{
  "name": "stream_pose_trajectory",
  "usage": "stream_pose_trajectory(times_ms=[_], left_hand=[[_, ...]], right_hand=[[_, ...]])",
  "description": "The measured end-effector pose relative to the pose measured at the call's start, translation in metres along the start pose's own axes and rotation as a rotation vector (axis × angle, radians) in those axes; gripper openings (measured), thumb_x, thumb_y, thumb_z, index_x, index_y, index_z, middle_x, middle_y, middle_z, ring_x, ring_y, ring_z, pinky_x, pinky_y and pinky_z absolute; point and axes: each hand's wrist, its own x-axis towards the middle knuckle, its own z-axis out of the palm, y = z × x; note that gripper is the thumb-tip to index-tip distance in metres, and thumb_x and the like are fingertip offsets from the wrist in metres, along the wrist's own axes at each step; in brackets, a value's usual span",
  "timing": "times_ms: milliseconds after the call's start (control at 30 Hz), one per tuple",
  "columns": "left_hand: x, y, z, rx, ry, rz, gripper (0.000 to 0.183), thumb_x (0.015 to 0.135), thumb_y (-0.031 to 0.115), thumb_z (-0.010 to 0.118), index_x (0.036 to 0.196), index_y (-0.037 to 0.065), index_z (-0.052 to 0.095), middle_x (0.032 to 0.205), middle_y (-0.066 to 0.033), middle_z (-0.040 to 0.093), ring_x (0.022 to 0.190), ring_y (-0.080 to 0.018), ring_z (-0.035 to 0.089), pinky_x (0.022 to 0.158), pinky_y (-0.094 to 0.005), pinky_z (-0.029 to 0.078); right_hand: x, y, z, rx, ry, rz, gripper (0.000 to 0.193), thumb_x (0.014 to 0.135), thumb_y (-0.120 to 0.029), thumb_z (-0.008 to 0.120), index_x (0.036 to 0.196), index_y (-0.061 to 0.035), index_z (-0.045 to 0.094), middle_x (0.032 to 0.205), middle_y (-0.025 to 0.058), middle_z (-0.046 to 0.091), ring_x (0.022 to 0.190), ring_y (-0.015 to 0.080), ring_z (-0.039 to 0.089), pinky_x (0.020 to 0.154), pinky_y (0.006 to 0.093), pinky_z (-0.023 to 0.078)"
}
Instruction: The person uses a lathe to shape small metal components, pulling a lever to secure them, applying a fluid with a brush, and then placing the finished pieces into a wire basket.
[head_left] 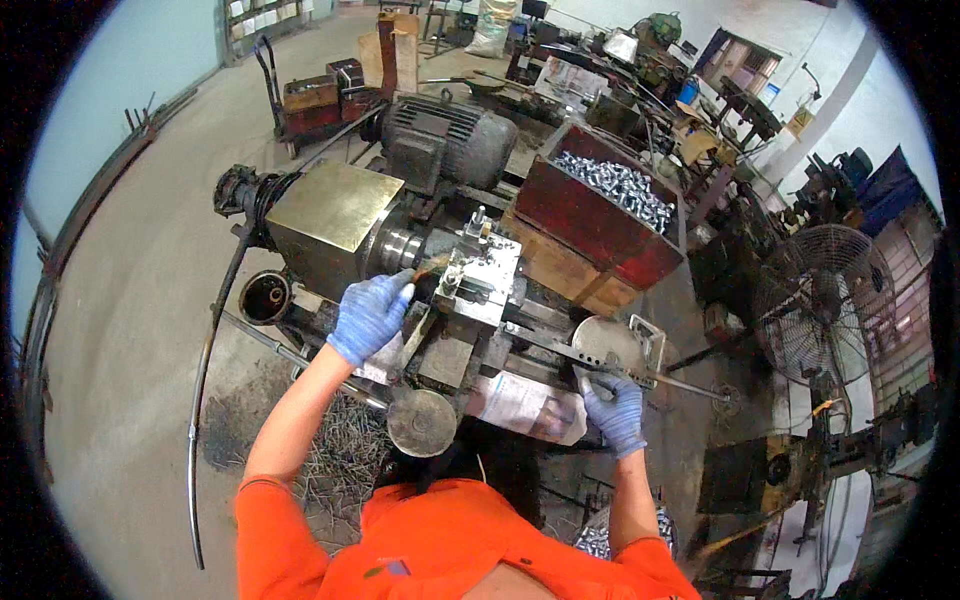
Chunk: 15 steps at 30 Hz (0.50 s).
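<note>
We see the left hand (374,314), gloved, left of the frame's centre, with its fingers closed around a slim brush-like tool (432,266). The tool's long axis runs from the fingertips toward the upper right, its tip in the narrow space between the lathe spindle (402,246) and the metal tool block (486,277); whether it touches either, we cannot tell. The left hand is clearly the nearer to that space. The right hand (614,412), also gloved, sits well apart, right of centre and lower, its bent fingers beside the perforated flat bar (568,347); we cannot tell whether they grip anything there.
</note>
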Motion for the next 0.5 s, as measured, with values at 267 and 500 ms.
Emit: stream_pose_trajectory(times_ms=[267,500], left_hand=[[0.003,-0.01,0.004,0.193,-0.343,-0.094,0.025,0.086,0.025,0.051,0.097,0.008,0.065,0.078,-0.0171,0.063,0.075,-0.0343,0.061,0.069,-0.0454,0.047],[-0.024,-0.016,-0.071,-0.081,-0.121,-0.278,0.026,0.085,0.025,0.056,0.096,0.003,0.066,0.083,-0.0182,0.065,0.076,-0.0317,0.064,0.071,-0.039,0.049]], right_hand=[[-0.018,0.021,0.007,0.043,0.057,-0.033,0.021,0.068,-0.02,0.075,0.078,-0.0024,0.068,0.081,0.0142,0.066,0.075,0.0272,0.063,0.07,0.0347,0.049],[-0.022,0.02,0.001,0.041,0.109,-0.034,0.02,0.068,-0.019,0.074,0.077,-0.0028,0.068,0.081,0.0139,0.067,0.073,0.0266,0.064,0.07,0.0335,0.05]])
